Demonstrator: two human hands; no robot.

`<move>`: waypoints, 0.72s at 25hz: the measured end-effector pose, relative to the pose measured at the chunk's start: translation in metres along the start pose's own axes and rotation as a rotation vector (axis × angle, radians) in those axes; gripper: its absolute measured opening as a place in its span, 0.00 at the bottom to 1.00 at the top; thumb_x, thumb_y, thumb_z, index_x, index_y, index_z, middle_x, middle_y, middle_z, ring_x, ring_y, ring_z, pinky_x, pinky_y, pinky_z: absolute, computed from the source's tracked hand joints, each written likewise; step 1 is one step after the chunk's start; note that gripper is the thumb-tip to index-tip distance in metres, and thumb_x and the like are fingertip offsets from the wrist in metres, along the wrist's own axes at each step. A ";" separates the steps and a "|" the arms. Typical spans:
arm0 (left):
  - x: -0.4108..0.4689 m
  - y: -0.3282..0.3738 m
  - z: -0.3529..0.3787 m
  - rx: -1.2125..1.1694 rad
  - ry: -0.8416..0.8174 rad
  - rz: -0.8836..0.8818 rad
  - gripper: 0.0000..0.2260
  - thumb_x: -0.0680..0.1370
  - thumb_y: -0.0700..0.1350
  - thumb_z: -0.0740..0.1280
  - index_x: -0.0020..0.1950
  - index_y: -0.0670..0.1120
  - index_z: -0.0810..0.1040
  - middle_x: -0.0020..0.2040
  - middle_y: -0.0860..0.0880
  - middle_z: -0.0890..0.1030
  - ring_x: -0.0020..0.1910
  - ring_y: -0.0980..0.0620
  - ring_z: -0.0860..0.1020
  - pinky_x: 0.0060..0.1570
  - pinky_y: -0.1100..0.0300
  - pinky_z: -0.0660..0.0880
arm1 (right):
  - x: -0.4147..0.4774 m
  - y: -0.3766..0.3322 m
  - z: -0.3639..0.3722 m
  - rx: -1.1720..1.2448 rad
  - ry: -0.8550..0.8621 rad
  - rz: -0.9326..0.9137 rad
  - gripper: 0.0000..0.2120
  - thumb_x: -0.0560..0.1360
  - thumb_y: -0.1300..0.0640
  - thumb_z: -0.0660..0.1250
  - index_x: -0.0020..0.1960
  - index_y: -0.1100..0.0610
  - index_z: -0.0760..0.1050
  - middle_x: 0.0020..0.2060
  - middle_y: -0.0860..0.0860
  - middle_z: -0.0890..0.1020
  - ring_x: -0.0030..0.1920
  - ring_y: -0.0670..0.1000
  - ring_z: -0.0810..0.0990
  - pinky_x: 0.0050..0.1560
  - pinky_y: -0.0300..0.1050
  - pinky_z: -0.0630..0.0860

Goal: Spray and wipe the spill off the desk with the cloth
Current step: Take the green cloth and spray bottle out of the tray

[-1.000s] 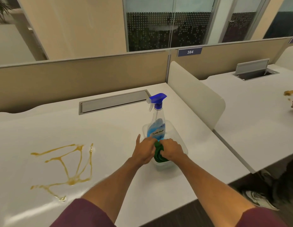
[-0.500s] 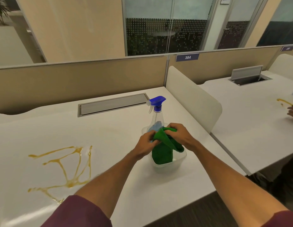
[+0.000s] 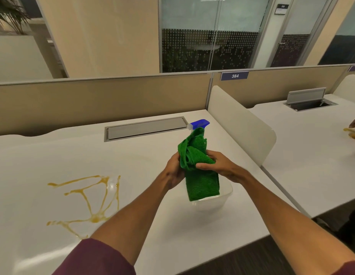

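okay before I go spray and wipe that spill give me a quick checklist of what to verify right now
1. Green microfibre cloth gripped: ok, left hand and right hand both hold it.
2. Cloth clear of the clear plastic tub: cannot tell, its lower end hangs at the rim.
3. Blue-topped spray bottle in hand: not ok, it stands behind the cloth.
4. A hand free for it: not ok.
5. Amber streaked spill in reach on the white desk: ok, to the left.

Beige partitions, frosted glass walls
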State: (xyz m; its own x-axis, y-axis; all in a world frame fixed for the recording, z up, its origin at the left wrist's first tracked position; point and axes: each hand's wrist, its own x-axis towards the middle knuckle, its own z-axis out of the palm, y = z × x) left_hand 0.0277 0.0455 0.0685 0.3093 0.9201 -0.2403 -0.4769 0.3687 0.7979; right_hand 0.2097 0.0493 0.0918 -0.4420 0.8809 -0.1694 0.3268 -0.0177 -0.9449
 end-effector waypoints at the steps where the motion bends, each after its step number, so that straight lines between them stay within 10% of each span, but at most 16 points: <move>1: -0.002 0.002 -0.004 -0.045 0.006 -0.022 0.20 0.82 0.49 0.53 0.59 0.42 0.81 0.55 0.40 0.84 0.52 0.45 0.83 0.50 0.52 0.81 | 0.003 -0.003 0.005 0.034 -0.002 -0.015 0.26 0.69 0.47 0.73 0.65 0.51 0.74 0.57 0.52 0.83 0.57 0.53 0.82 0.60 0.54 0.78; 8: -0.022 0.015 -0.041 -0.123 0.073 -0.090 0.20 0.80 0.51 0.57 0.46 0.45 0.87 0.47 0.39 0.85 0.44 0.43 0.85 0.45 0.49 0.82 | 0.031 -0.014 0.045 0.052 -0.110 0.040 0.35 0.67 0.50 0.75 0.71 0.51 0.66 0.63 0.54 0.77 0.61 0.55 0.78 0.59 0.53 0.79; 12: -0.038 0.025 -0.068 -0.137 0.262 -0.072 0.17 0.81 0.48 0.59 0.60 0.40 0.80 0.60 0.36 0.78 0.60 0.36 0.78 0.60 0.40 0.76 | 0.049 -0.020 0.079 0.103 -0.086 0.011 0.21 0.71 0.45 0.72 0.61 0.50 0.75 0.53 0.51 0.84 0.54 0.52 0.84 0.51 0.48 0.83; 18: -0.059 0.042 -0.097 0.029 0.551 -0.004 0.14 0.81 0.45 0.53 0.46 0.47 0.78 0.52 0.43 0.80 0.52 0.44 0.76 0.58 0.45 0.75 | 0.074 -0.031 0.129 0.083 0.016 0.034 0.17 0.78 0.40 0.60 0.54 0.51 0.79 0.49 0.52 0.85 0.49 0.52 0.85 0.43 0.48 0.82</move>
State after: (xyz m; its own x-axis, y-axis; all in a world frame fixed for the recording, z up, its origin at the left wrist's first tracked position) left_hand -0.0908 0.0196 0.0627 -0.1689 0.8549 -0.4905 -0.4513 0.3754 0.8096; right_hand 0.0590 0.0540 0.0724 -0.4183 0.8866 -0.1975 0.2709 -0.0858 -0.9588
